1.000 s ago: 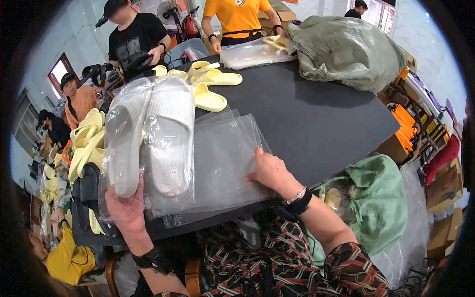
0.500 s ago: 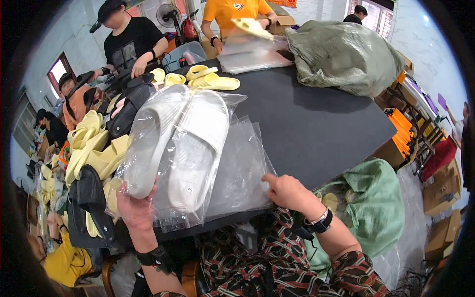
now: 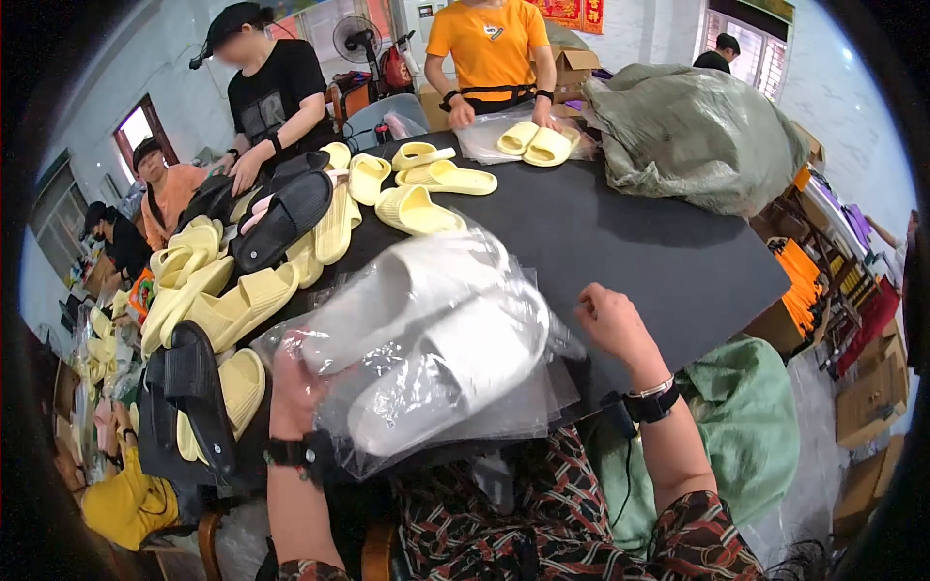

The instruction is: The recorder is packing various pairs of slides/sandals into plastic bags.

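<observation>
A pair of white slide slippers [image 3: 484, 353] lies inside a clear plastic bag [image 3: 363, 460], tilted above the near part of the dark table. My left hand [image 3: 294, 387] grips the bag by its left end, near one slipper; the film partly covers the fingers. Off the bag's right side, my right hand [image 3: 615, 324] hovers over the table with loosely bent fingers and nothing visible in them. Flat clear bags [image 3: 557, 392] lie beneath the slippers, mostly hidden by them.
Yellow slippers [image 3: 242, 305] and black slippers [image 3: 199, 387] crowd the table's left side. Across the dark table [image 3: 668, 271], a person in orange [image 3: 489, 48] handles yellow slippers [image 3: 540, 143] on plastic bags. A grey-green sack [image 3: 697, 136] fills the far right corner; a green sack [image 3: 746, 426] stands below the right edge.
The bagged white slippers have tipped over to the right and lower. My right hand has come off the flat bags, moving up and right. Across the table, the yellow slippers are now down on the bags.
</observation>
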A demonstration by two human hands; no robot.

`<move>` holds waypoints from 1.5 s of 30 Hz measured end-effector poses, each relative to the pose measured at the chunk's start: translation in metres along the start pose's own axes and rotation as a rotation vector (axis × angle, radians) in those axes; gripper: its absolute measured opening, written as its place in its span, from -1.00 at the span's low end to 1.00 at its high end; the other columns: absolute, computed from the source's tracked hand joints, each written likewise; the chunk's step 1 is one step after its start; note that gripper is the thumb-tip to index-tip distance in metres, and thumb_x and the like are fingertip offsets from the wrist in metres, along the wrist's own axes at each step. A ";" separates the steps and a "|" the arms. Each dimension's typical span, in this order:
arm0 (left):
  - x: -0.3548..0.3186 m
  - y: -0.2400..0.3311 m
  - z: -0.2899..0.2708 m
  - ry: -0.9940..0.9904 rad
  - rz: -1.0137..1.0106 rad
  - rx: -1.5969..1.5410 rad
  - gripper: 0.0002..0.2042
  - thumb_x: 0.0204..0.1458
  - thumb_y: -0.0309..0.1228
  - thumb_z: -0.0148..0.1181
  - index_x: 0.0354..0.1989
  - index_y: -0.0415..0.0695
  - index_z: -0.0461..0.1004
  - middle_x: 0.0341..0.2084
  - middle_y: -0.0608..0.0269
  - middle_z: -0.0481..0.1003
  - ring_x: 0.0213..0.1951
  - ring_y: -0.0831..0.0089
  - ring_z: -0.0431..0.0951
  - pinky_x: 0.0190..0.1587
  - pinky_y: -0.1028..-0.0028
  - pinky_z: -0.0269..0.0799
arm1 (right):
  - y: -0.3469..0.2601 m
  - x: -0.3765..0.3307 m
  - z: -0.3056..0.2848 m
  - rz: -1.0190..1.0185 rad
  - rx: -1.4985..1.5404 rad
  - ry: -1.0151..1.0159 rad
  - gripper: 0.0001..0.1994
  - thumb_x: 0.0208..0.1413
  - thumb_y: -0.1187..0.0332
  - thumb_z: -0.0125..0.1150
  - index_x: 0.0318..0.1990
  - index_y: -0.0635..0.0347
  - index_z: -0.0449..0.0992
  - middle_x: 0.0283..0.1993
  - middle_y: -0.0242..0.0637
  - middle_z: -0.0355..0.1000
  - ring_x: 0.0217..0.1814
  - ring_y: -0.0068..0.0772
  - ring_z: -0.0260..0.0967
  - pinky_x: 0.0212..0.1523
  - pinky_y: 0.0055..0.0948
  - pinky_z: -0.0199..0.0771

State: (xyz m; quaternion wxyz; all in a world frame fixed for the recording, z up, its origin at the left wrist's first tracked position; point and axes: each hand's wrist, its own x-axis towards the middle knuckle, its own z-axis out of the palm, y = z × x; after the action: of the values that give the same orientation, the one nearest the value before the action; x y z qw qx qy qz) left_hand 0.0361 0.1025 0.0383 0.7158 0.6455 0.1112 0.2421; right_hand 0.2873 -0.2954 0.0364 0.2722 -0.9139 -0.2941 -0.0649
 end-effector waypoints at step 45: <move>-0.089 -0.004 -0.019 0.273 -0.040 0.532 -0.33 0.34 0.15 -0.27 -0.37 -0.22 0.58 -0.37 0.12 0.59 -0.31 0.25 0.51 -0.13 0.27 0.40 | -0.041 -0.051 -0.020 0.053 1.151 -0.375 -0.55 0.13 0.70 -0.06 0.21 0.28 0.23 -0.20 -0.31 0.48 -0.18 -0.50 0.53 -0.14 -0.47 0.59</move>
State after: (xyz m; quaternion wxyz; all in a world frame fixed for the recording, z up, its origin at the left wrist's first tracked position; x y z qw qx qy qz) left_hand -0.0481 0.0751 0.0181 0.5047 0.7695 0.2786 0.2747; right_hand 0.2228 -0.3037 0.0584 0.6681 -0.6225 -0.3021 0.2735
